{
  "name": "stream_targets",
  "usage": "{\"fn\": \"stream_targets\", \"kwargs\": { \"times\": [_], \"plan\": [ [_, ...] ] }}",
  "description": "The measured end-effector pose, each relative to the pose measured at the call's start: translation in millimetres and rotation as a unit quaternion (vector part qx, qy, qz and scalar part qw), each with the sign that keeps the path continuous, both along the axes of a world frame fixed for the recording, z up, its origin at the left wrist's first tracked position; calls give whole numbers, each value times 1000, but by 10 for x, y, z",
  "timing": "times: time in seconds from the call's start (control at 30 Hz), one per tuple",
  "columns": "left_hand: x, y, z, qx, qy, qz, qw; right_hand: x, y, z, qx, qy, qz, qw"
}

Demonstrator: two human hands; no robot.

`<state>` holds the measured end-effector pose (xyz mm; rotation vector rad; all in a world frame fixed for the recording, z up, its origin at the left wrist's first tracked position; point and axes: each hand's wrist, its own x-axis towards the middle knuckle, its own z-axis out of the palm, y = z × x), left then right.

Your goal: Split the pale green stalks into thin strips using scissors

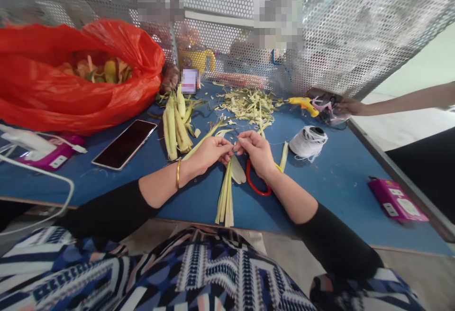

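Observation:
My left hand (pixel 214 152) is closed, fingertips pinched at the top of a bundle of pale green corn husk strips (pixel 224 199). The bundle fans out toward the table's front edge. Fingertip to fingertip with it, my right hand (pixel 256 152) pinches what looks like thin thread, though the fingers mostly hide it. A faint strand leads that way from a spool of white thread (pixel 307 142). Beside the bundle lies a pale, petal-shaped husk piece (pixel 238 170). Red-handled scissors (pixel 259 192) lie partly under my right hand.
Corn husks (pixel 171 131) and shredded husk (pixel 250 105) lie behind my hands. A red plastic bag (pixel 117 100), a phone (pixel 125 145) and a yellow glue gun (pixel 304 105) surround them. Purple power strips (pixel 398 199) sit at both sides. Another person's hand (pixel 351 107) reaches in from the right.

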<state>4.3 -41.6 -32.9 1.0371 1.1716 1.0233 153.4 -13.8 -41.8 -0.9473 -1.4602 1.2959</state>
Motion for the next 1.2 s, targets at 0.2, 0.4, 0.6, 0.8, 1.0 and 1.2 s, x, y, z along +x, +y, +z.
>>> {"fn": "stream_targets", "kwargs": {
  "times": [0.2,0.4,0.6,0.8,1.0,1.2],
  "plan": [
    [-3,-4,38,-25,-5,2,1000,10,-12,56,30,6,4,1000],
    [20,-9,10,-21,20,-32,999,-23,-33,72,64,-13,29,997],
    [-25,13,-17,-2,26,-86,996,-9,5,60,67,-23,20,997],
    [-56,14,-11,-15,39,-105,994,-6,25,19,58,-39,23,997],
    [-30,8,18,-21,44,-68,997,63,30,124,75,-57,4,996],
    [-35,15,33,-30,16,-40,999,230,30,266,75,-234,-5,969]
  ]
}}
